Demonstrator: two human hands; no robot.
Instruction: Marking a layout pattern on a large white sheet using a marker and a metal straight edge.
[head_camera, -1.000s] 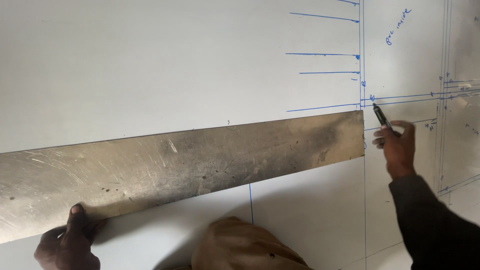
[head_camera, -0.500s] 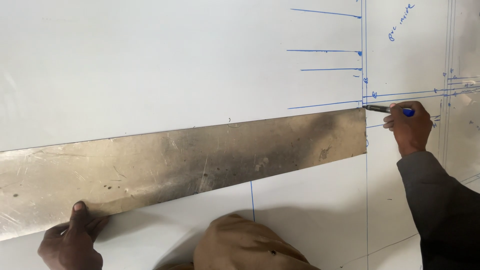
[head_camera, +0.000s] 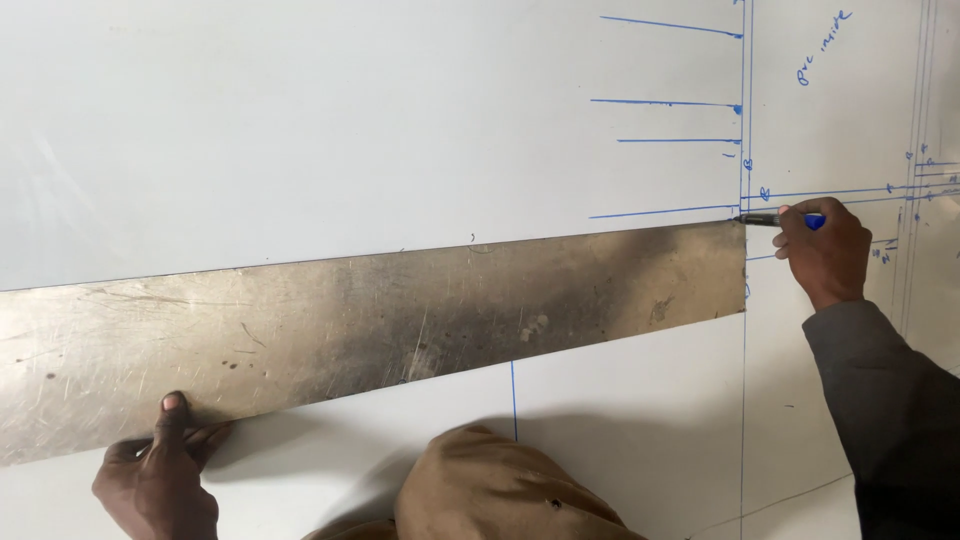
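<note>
White sheet (head_camera: 300, 130) fills nearly the whole view, marked up with blue pen lines (head_camera: 665, 102) and some blue handwriting at upper right. Long vertical blue line runs down the right side; several short horizontals branch off it to the left.

Metal straightedge (head_camera: 400, 320): wide, scratched, dull steel-brass colour, lying flat on the sheet. Runs from the left frame edge, slightly uphill, to a squared right end that stops right at the vertical blue line.

Left hand (head_camera: 160, 480): bottom left, on the sheet just under the straightedge's lower edge. Thumb is extended up and pressed onto the metal; the other fingers are spread flat on the sheet beside the edge. Not wrapped around anything, just pinning the strip down.

Right hand (head_camera: 825, 250): just past the strip's right end, fingers curled closed around a blue marker (head_camera: 780, 219). Marker lies almost horizontal, blue cap end poking out between the fingers at the right, dark tip pointing left. Tip sits at the straightedge's top right corner, where the vertical line meets a horizontal one. Whether the tip touches the sheet, can't tell. Dark grey sleeve (head_camera: 890, 410) runs down to the lower right corner.

Tan cloth-covered knee (head_camera: 500, 490) at bottom centre, over the sheet, below the strip.
</note>
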